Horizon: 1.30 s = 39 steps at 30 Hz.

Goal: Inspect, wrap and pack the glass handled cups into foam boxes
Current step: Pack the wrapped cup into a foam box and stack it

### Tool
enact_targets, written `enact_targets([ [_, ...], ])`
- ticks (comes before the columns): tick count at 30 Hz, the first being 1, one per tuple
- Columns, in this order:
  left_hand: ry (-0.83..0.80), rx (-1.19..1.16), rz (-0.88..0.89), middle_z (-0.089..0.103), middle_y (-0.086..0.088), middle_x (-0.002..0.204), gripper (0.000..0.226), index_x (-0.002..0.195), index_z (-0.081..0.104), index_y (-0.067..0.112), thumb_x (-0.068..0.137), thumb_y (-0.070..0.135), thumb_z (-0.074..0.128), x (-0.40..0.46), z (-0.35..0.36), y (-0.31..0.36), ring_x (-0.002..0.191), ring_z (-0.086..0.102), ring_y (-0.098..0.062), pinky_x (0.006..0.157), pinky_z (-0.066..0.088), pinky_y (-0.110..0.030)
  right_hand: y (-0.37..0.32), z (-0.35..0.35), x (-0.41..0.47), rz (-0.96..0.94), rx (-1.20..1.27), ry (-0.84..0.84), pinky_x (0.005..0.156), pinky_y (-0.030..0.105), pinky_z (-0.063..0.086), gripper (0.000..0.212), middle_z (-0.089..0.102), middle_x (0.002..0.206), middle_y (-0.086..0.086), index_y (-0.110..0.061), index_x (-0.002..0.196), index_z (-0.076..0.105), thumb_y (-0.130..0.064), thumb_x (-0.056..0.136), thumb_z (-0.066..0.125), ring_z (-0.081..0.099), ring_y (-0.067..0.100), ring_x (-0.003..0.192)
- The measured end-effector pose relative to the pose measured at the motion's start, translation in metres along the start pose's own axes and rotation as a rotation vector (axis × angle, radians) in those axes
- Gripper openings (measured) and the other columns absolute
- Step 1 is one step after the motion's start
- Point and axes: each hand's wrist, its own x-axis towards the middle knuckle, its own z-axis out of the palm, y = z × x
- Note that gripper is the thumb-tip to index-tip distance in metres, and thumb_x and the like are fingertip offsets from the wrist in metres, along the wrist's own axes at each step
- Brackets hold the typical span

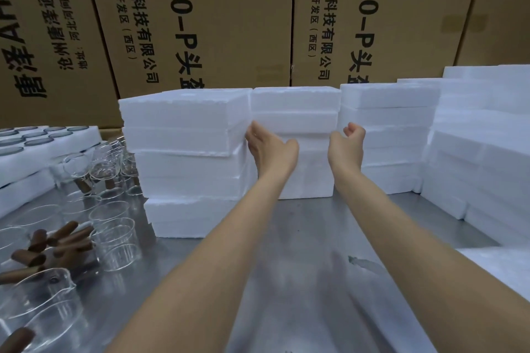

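Near me on the steel counter [286,281] the glass handled cups [114,238] stand loose at my left, none wrapped that I can see, so most of the job looks undone. Further out, my left hand [269,149] lies straight-fingered against the middle stack of foam boxes [295,123] while my right hand [347,146] hangs just beside it, fingers [354,130] loosely curled on nothing. More foam stacks crowd both sides, printed cartons [229,23] behind

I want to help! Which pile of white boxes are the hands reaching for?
The middle pile: left hand touches its left side, right hand nears its right.
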Motion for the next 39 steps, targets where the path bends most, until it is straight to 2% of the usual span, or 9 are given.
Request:
enact_targets([
  [6,0.015,-0.037,-0.033,-0.002,-0.007,0.158,0.084,0.150,-0.005,0.006,0.086,0.010,0.051,0.006,0.002,0.001,0.145,0.000,-0.024,0.115,0.010,-0.031,-0.002,0.002,0.006,-0.004,0.001,-0.025,0.079,0.027,0.037,0.048,0.038,0.146,-0.005,-0.021,0.141,0.029,-0.016,0.094,0.039,0.045,0.012,0.103],
  [11,0.024,-0.073,-0.002,0.011,-0.003,0.150,0.078,0.149,0.006,0.009,0.084,0.007,0.050,0.001,0.003,0.009,0.136,0.021,-0.025,0.095,0.029,-0.026,-0.006,0.002,0.002,0.000,0.025,-0.020,0.075,0.029,0.044,0.045,0.052,0.131,-0.004,-0.021,0.135,0.035,-0.013,0.090,0.039,0.053,0.015,0.093],
  [15,-0.015,-0.091,0.047,0.009,0.000,0.148,0.077,0.149,0.006,0.011,0.084,0.004,0.045,-0.012,-0.001,0.021,0.133,0.026,-0.028,0.098,0.044,-0.042,-0.013,-0.006,-0.005,-0.043,0.049,0.009,0.058,0.023,0.037,0.039,0.056,0.120,-0.006,-0.023,0.126,0.043,-0.013,0.088,0.040,0.051,0.003,0.080],
  [20,-0.040,-0.125,0.132,0.012,0.001,0.143,0.069,0.144,0.016,0.011,0.083,0.001,0.046,-0.042,-0.013,0.031,0.124,0.035,-0.028,0.095,0.047,-0.046,-0.023,-0.030,-0.029,-0.111,0.076,-0.006,0.062,0.015,0.033,0.039,0.048,0.127,-0.009,-0.023,0.126,0.041,-0.011,0.089,0.044,0.048,0.011,0.108],
  [27,-0.078,-0.157,0.185,0.016,0.006,0.134,0.070,0.144,0.017,0.016,0.084,0.002,0.051,-0.106,-0.038,0.017,0.111,0.038,-0.014,0.077,0.045,-0.025,-0.025,-0.074,-0.091,-0.178,0.051,0.017,0.081,0.022,0.037,0.040,0.050,0.121,-0.017,-0.030,0.120,0.041,-0.007,0.087,0.044,0.050,0.012,0.117],
  [30,-0.099,-0.150,0.165,0.016,0.003,0.134,0.072,0.145,0.017,0.013,0.083,0.000,0.052,-0.141,-0.047,-0.006,0.119,0.029,-0.006,0.085,0.041,-0.009,-0.012,-0.091,-0.121,-0.158,0.039,0.025,0.073,0.019,0.037,0.035,0.050,0.118,-0.017,-0.031,0.116,0.041,-0.011,0.088,0.048,0.051,0.010,0.113],
  [33,-0.119,-0.103,0.164,0.017,0.001,0.128,0.074,0.144,0.016,0.008,0.081,-0.006,0.052,-0.170,-0.057,-0.033,0.111,0.026,0.002,0.076,0.019,0.013,0.010,-0.106,-0.147,-0.084,-0.023,-0.023,0.066,0.016,0.036,0.036,0.050,0.114,-0.013,-0.029,0.116,0.042,-0.007,0.088,0.048,0.049,0.010,0.109],
  [36,-0.139,-0.051,0.131,0.018,0.001,0.122,0.070,0.139,0.021,0.003,0.077,-0.012,0.050,-0.188,-0.069,-0.059,0.089,0.032,0.014,0.073,0.015,0.014,0.032,-0.113,-0.165,-0.016,-0.118,-0.081,0.076,0.023,0.039,0.040,0.051,0.117,-0.004,-0.021,0.114,0.044,0.005,0.084,0.043,0.047,0.013,0.109],
  [39,-0.158,-0.001,0.092,0.018,0.001,0.123,0.065,0.137,0.022,0.002,0.079,-0.010,0.049,-0.197,-0.081,-0.073,0.091,0.032,0.012,0.072,0.016,0.013,0.044,-0.116,-0.177,0.021,-0.200,-0.096,0.084,0.032,0.037,0.034,0.055,0.114,0.000,-0.019,0.107,0.048,0.005,0.083,0.045,0.049,0.016,0.104],
])
